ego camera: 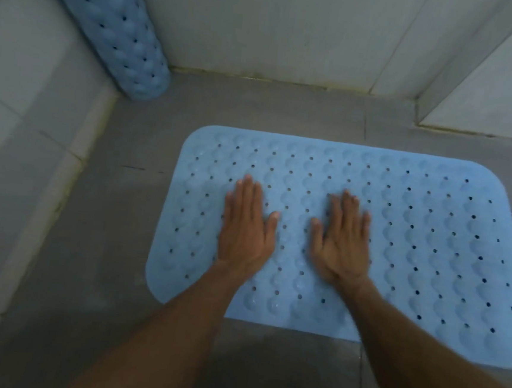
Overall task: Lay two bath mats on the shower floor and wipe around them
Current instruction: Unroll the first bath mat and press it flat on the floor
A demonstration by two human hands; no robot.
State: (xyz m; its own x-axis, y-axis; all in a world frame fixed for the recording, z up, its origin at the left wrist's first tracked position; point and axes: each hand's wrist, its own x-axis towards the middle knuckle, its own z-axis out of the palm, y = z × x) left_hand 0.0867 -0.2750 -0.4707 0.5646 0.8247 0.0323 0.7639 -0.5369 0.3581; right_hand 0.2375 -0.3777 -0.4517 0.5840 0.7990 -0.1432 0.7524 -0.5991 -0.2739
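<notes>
Nearest, a left hand (247, 224) and right hand (342, 238) lie palm-down, fingers straight and close together, pressing a pale blue bath mat (415, 238) flat on the grey shower floor (105, 242), near its right wall. The perforated, bubbled mat looks soft, light and floppy; grasp it by an edge. Farther off, a rolled second mat (120, 27) leans in the floor's far-left corner.

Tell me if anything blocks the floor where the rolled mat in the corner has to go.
Nothing visible does. The rolled mat leans in the corner, and the bare floor left of the flat mat shows no objects. Both hands press the flat mat.
</notes>
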